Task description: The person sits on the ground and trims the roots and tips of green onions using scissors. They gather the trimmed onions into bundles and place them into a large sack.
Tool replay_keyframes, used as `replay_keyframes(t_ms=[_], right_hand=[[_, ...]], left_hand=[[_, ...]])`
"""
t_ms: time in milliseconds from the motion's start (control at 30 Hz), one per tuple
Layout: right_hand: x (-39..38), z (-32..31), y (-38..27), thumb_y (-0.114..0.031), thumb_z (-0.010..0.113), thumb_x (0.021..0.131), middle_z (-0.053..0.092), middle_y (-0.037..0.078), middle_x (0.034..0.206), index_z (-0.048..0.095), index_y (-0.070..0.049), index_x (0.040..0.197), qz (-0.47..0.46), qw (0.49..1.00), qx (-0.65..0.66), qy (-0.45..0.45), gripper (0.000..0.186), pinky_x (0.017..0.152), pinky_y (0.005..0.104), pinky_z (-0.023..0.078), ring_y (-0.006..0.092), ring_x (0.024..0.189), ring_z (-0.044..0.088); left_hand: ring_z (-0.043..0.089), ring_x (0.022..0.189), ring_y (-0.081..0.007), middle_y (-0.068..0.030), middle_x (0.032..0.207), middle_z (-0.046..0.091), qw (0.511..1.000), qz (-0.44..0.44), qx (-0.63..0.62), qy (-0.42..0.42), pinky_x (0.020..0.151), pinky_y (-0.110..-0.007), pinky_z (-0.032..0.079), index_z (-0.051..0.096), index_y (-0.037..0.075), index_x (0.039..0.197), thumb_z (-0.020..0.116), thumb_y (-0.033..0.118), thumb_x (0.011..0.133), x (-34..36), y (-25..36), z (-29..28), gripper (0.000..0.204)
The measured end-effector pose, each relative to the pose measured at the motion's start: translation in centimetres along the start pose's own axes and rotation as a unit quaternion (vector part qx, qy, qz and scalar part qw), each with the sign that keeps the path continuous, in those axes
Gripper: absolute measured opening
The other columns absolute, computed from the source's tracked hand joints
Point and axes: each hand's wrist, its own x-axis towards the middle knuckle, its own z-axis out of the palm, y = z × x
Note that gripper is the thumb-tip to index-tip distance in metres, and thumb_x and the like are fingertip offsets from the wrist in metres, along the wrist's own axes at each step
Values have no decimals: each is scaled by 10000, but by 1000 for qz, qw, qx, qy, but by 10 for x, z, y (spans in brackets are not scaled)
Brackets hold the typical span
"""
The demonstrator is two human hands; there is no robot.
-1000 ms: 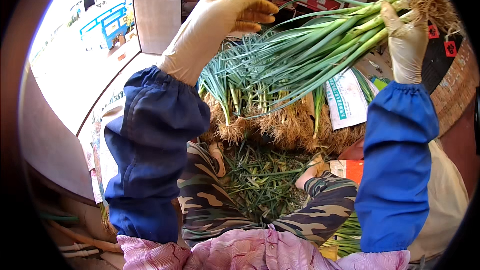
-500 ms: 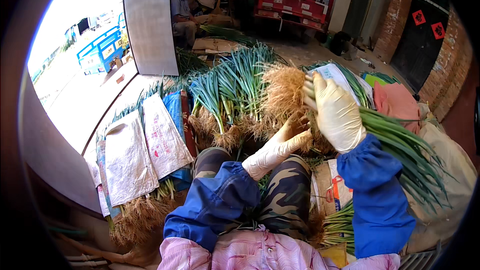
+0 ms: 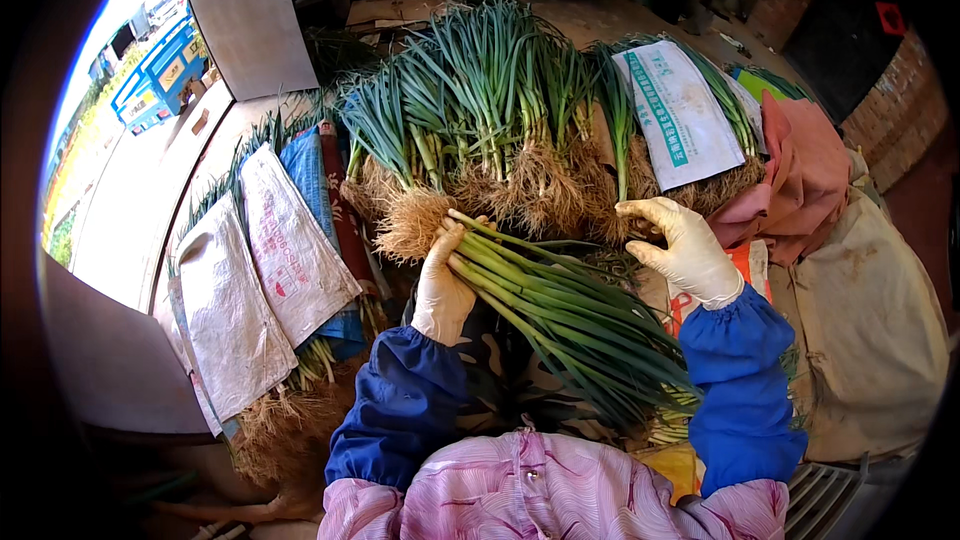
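One onion bunch (image 3: 565,312) is clasped beside its roots (image 3: 412,226) by the left hand (image 3: 443,295), likely for steadiness, slanting below the empty, loosely curled right hand (image 3: 692,254).

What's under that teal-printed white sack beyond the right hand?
Green leaves show along the right edge of the white sack, and brown roots below it. Whatever its middle covers cannot be seen.

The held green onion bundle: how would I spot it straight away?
Find the wide row of green onions, tops pointing away. Just nearer, the gloved left hand grips the bundle near its roots; unlike that row, its leaves slant toward the picture's lower right.
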Motion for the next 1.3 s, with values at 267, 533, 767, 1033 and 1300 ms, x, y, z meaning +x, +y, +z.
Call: replay_keyframes(t_ms=[267,533,767,1033,1300], right_hand=[[-11,73,31,-138,673,814,650,149,1014,624,-44,1076,-2,999,-36,-37,282,813,391,500,342,940,616],[-53,52,80,-76,665,835,661,140,1003,620,-37,1133,145,979,140,15,304,782,329,512,253,896,653],[-109,30,63,1,646,858,673,59,958,656,-9,1085,209,955,207,34,227,741,238,509,114,849,645],[-73,100,12,-152,699,745,534,37,773,604,-58,1091,-101,965,-236,53,371,663,345,483,215,761,572],[-45,78,-17,-136,618,844,546,63,760,622,-62,988,-155,971,-177,44,162,585,360,491,253,671,599]], left_hand=[[496,1236,-366,-201,1231,565,998,-31,-42,-36,1068,-535,380,481,-13,1252,618,189,847,10,-6,-12,473],[609,1001,-291,-153,1007,645,999,3,-45,11,997,-468,456,595,-19,1027,651,240,831,22,9,-38,330],[617,973,-256,-98,998,650,996,80,-10,35,902,-434,514,594,57,1064,646,182,847,18,37,-87,256],[607,1068,-309,-172,1072,639,992,101,-12,68,972,-453,487,579,36,1089,648,205,844,9,35,-59,305],[616,1004,-301,-152,978,637,996,74,-35,37,957,-454,484,583,5,1004,658,198,841,7,32,-46,264]])
